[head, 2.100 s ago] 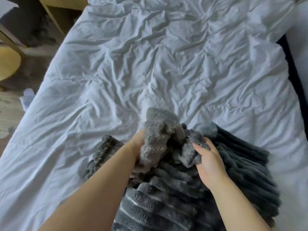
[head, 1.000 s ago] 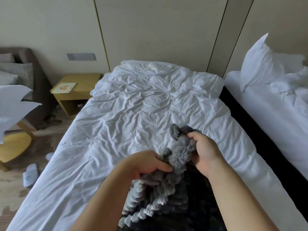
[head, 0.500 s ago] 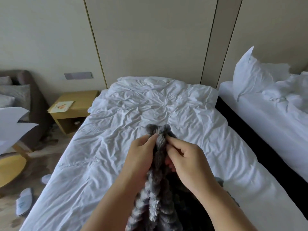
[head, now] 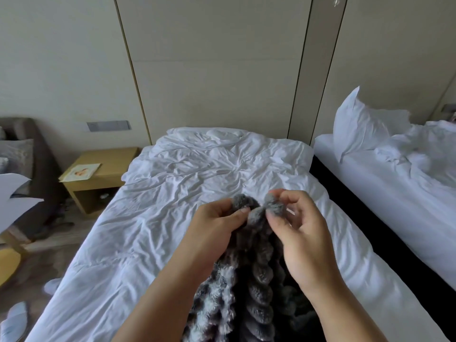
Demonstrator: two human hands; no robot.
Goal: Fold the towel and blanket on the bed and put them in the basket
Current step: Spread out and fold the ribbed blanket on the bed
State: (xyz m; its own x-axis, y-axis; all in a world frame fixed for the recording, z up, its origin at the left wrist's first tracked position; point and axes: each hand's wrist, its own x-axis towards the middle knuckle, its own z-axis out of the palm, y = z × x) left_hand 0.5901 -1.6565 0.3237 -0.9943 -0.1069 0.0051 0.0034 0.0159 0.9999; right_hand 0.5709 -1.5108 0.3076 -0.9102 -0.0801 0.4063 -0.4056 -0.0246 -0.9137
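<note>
Head view: you have lifted the blanket [head: 249,280] up off the bed [head: 153,230] and worked along its top edge. Half a second ago your hands pressed together on one bunch; now they have eased apart. Your left hand [head: 217,225] pinches one fluffy corner, and your right hand [head: 296,233] pinches the one beside it. The blanket hangs down between your arms, above the bed. That suggests you have found two corners and can spread it for the first fold. No basket or towel shows here.
</note>
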